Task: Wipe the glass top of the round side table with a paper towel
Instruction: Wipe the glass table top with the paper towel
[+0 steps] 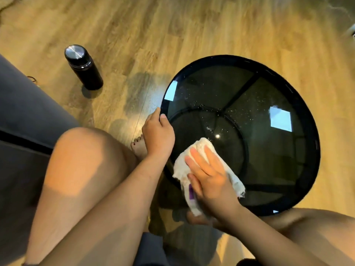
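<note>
The round side table [307, 120] has a black rim and a dark glass top, speckled with white crumbs and droplets near its middle. A crumpled white paper towel [199, 146] lies on the near left part of the glass. My right hand [209, 175] presses flat on the towel with straight fingers. At the table's left edge, my left hand [157, 135] grips the rim, thumb on top and fingers curled around the edge.
A black flask [83, 67] with a steel lid stands on the wooden floor to the left. A dark sofa [25, 116] fills the left side. My bare knees and a foot [139, 146] sit close to the table's near side.
</note>
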The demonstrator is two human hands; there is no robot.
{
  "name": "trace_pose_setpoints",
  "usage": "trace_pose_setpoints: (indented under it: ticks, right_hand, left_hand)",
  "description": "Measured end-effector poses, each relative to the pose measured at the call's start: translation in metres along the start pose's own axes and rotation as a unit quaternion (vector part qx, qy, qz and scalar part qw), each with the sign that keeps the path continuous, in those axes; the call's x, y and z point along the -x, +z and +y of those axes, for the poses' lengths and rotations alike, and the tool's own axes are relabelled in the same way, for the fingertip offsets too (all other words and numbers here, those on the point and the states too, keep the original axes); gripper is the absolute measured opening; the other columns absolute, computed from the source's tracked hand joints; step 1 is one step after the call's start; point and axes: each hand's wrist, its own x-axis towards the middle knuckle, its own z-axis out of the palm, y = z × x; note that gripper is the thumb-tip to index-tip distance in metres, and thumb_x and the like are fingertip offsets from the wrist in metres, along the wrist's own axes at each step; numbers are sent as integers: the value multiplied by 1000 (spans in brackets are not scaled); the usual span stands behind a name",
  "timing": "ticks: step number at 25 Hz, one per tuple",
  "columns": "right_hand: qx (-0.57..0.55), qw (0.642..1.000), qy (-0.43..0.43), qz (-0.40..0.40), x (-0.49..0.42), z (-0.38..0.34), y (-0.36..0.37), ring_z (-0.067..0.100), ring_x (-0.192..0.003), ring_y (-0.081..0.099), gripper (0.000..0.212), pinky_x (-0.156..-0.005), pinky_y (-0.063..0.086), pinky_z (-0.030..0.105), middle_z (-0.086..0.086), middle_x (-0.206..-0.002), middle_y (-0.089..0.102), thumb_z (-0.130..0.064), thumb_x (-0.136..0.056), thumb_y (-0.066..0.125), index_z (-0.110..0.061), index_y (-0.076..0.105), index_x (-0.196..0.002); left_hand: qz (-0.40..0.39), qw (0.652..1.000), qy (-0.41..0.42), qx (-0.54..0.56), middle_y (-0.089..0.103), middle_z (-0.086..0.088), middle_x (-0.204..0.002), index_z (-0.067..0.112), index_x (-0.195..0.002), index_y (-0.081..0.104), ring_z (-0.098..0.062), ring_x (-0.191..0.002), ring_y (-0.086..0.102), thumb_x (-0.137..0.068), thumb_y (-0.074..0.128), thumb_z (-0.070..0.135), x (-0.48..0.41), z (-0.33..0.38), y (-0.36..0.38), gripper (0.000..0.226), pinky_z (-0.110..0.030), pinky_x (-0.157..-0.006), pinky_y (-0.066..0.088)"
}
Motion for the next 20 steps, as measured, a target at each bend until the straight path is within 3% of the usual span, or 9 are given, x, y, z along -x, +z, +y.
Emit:
trace_pose_setpoints:
  ticks: [2, 3, 5, 7, 10, 12, 14, 17, 20]
  right_hand:
    - [-18, 999, 37, 5, -34, -7, 5, 40, -141, 34, 45, -111, 35, 56, 12, -146, 50, -28, -96, 44, -8, 58, -135]
    - [-20, 998, 50, -12, -55, -8, 8, 42, -141, 34, 47, -113, 33, 56, 13, -146, 50, -29, -97, 41, -8, 58, -135]
    - [-27, 996, 79, -38, -105, -2, 11, 40, -145, 27, 50, -119, 22, 51, 13, -148, 48, -31, -98, 35, -7, 55, -137]
    - [-11, 994, 103, -29, -159, 10, 5, 33, -149, 18, 48, -122, 11, 45, 12, -154, 40, -28, -103, 33, -7, 46, -144]
    - [64, 984, 158, -51, -228, 41, -11, 22, -152, 4, 51, -122, -4, 35, 11, -162, 18, -21, -106, 25, -4, 21, -154]
    - [82, 975, 201, -57, -251, 54, -13, 16, -151, 1, 53, -122, -5, 35, 8, -164, 13, -23, -105, 21, -6, 14, -156]
    - [71, 979, 187, -41, -240, 50, -5, 16, -151, 11, 55, -122, 2, 36, 9, -162, 21, -29, -104, 17, -9, 23, -154]
    - [33, 991, 131, -8, -162, 18, -2, 30, -139, 38, 54, -115, 29, 44, 9, -148, 49, -37, -98, 27, -14, 54, -139]
    - [-11, 992, 123, -28, -37, -8, -13, 36, -137, 37, 49, -105, 39, 46, 1, -151, 45, -38, -94, 44, -21, 56, -139]
  left_hand:
    - [23, 998, -10, 57, 71, -4, -104, 19, -102, 73, -19, -101, 62, -103, 44, 21, -6, -4, 7, 28, -33, -92, 46]
    - [37, 996, -14, 78, 65, 0, -79, 22, -77, 67, -19, -81, 58, -102, 46, 22, -9, -5, 9, 32, -33, -77, 44]
    - [61, 994, -20, 89, 45, -3, -63, 16, -62, 50, -25, -68, 47, -100, 47, 22, -15, -6, 12, 39, -35, -66, 35]
    - [86, 993, -10, 77, 50, -11, -70, 16, -65, 48, -32, -76, 50, -99, 46, 24, -18, -9, 17, 34, -38, -69, 35]
    - [92, 994, 12, 55, 55, 2, -85, 16, -78, 54, -19, -80, 48, -96, 41, 30, -17, -11, 23, 27, -32, -73, 33]
    - [93, 994, 30, 51, 52, 5, -89, 15, -82, 54, -15, -83, 46, -96, 39, 29, -16, -9, 26, 25, -26, -74, 29]
    - [89, 993, 34, 67, 50, 5, -89, 13, -84, 53, -15, -84, 45, -97, 36, 31, -14, -9, 26, 28, -25, -75, 29]
    - [79, 991, 23, 101, 56, 0, -98, 10, -94, 57, -16, -91, 49, -95, 34, 40, -13, -10, 26, 38, -30, -81, 35]
    - [3, 996, 47, 73, 56, -5, -130, 14, -127, 53, -18, -119, 50, -94, 31, 49, -8, -9, 23, 52, -28, -99, 37]
